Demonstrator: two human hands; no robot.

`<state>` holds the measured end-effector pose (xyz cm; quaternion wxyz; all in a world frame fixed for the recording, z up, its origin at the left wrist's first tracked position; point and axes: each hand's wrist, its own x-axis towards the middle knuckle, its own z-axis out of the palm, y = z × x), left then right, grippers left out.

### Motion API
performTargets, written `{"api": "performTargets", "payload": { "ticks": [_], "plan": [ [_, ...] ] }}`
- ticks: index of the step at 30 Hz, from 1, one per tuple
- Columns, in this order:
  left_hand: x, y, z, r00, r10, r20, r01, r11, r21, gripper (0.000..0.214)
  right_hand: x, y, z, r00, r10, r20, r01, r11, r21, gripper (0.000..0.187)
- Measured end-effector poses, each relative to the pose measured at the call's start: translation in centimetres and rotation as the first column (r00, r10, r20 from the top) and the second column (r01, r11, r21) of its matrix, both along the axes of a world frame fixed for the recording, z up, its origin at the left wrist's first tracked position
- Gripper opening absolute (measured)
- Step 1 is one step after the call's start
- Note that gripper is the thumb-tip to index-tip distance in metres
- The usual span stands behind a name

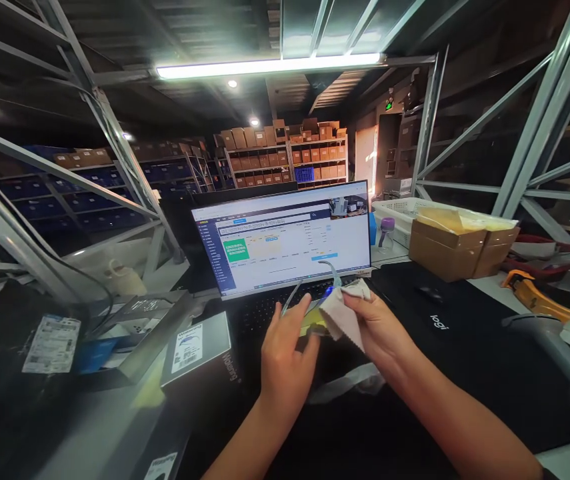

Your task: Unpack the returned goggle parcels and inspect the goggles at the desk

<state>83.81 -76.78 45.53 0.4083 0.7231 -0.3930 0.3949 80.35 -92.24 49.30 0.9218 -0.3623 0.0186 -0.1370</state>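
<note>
In front of the monitor, both of my hands hold a pair of glasses (313, 323) with a yellowish lens and pale temple arms sticking up. My left hand (289, 347) grips its left side, with the thumb and fingers bent around the frame. A light grey cleaning cloth (341, 315) is pinched in my right hand (381, 325) and drapes over the right side of the glasses. The cloth and fingers hide much of the frame. Below my hands lies a clear plastic bag (349, 383). To the left sits a grey box (199, 357) with a glasses picture on its label.
A lit monitor (289, 250) stands behind a dark keyboard (257, 313). On the right are a mouse (429, 293), cardboard boxes (445, 248), a white basket (401, 215) and an orange tape dispenser (539, 293). A labelled black package (9, 393) lies left. Metal posts flank the desk.
</note>
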Motion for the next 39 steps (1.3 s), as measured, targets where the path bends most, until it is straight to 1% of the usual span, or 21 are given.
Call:
{"api": "performTargets", "payload": {
  "ticks": [2,4,6,9,11,12,15,18,21,23,24,25,26,27,29,30,32,33,35,37,39],
  "plan": [
    [0.1,0.1,0.0,1.0,0.011,0.0,-0.011,1.0,0.016,0.061,0.3,0.1,0.0,1.0,-0.027,0.009,0.027,0.999,0.029,0.04],
    [0.3,0.3,-0.2,0.999,0.022,-0.027,-0.022,1.0,-0.001,0.061,0.4,1.1,-0.8,0.993,-0.098,0.064,0.097,0.995,0.012,0.038],
    [0.6,0.6,-0.4,0.997,0.025,-0.072,-0.028,0.999,-0.033,0.063,0.3,2.4,-1.8,0.98,-0.161,0.12,0.17,0.983,-0.069,0.038],
    [0.8,0.9,-0.5,0.99,0.004,-0.142,-0.015,0.997,-0.077,0.064,-0.1,3.7,-2.8,0.973,-0.17,0.154,0.205,0.945,-0.255,0.037],
    [0.8,0.9,-0.4,0.988,-0.016,-0.157,0.003,0.997,-0.079,0.062,-0.3,3.4,-2.7,0.977,-0.153,0.15,0.192,0.936,-0.294,0.034],
    [0.7,0.8,-0.4,0.988,-0.024,-0.154,0.014,0.998,-0.068,0.062,-0.3,3.0,-2.4,0.98,-0.138,0.14,0.172,0.948,-0.268,0.033],
    [0.5,0.7,0.1,0.991,-0.024,-0.133,0.025,1.0,0.005,0.057,0.0,1.1,-1.4,0.995,-0.041,0.086,0.05,0.993,-0.109,0.034],
    [0.3,1.0,0.9,0.985,-0.015,-0.172,0.03,0.996,0.089,0.053,0.7,-0.2,-0.8,0.999,0.034,0.038,-0.032,0.998,-0.049,0.036],
    [0.4,1.8,2.0,0.956,-0.028,-0.291,0.07,0.988,0.137,0.056,1.4,-0.6,-1.0,0.999,0.032,0.012,-0.03,0.995,-0.097,0.037],
    [0.6,2.4,2.5,0.946,-0.036,-0.322,0.09,0.984,0.155,0.057,1.5,-1.1,-1.0,0.999,0.048,0.023,-0.042,0.981,-0.189,0.036],
    [0.8,2.7,2.7,0.947,-0.042,-0.319,0.1,0.981,0.167,0.058,1.4,-1.5,-0.9,0.998,0.061,0.03,-0.051,0.963,-0.265,0.035],
    [0.9,3.1,2.9,0.949,-0.048,-0.313,0.109,0.978,0.18,0.058,1.1,-2.2,-0.7,0.996,0.082,0.032,-0.064,0.928,-0.368,0.033],
    [1.1,3.4,3.0,0.95,-0.052,-0.309,0.115,0.975,0.191,0.058,0.7,-3.0,-0.4,0.995,0.1,0.028,-0.074,0.869,-0.49,0.029],
    [1.2,3.7,3.1,0.949,-0.057,-0.309,0.124,0.972,0.2,0.057,0.2,-4.0,0.0,0.995,0.101,0.021,-0.067,0.783,-0.618,0.025],
    [1.3,4.2,3.4,0.945,-0.067,-0.321,0.145,0.963,0.228,0.058,-1.1,-6.1,0.9,0.999,0.026,0.028,0.009,0.571,-0.821,0.017],
    [1.2,4.3,3.5,0.944,-0.069,-0.323,0.157,0.955,0.253,0.06,-1.7,-7.1,1.4,0.997,-0.042,0.059,0.072,0.476,-0.876,0.014],
    [1.0,4.5,3.9,0.946,-0.075,-0.315,0.184,0.925,0.332,0.064,-2.7,-8.3,2.0,0.972,-0.172,0.16,0.21,0.333,-0.919,0.012],
    [0.8,4.5,4.0,0.949,-0.079,-0.305,0.196,0.906,0.375,0.067,-3.0,-8.5,2.1,0.956,-0.202,0.211,0.262,0.279,-0.924,0.011],
    [0.5,4.2,4.2,0.954,-0.089,-0.288,0.213,0.873,0.439,0.067,-3.0,-8.0,2.1,0.947,-0.164,0.276,0.306,0.194,-0.932,0.006],
    [0.3,3.8,4.2,0.955,-0.104,-0.277,0.226,0.861,0.456,0.065,-2.6,-6.6,1.7,0.967,-0.025,0.252,0.253,0.136,-0.958,0.006],
    [0.3,3.4,4.0,0.96,-0.111,-0.256,0.216,0.876,0.431,0.062,-2.0,-5.3,1.2,0.979,0.134,0.152,0.137,0.111,-0.984,0.011]
  ]
}}
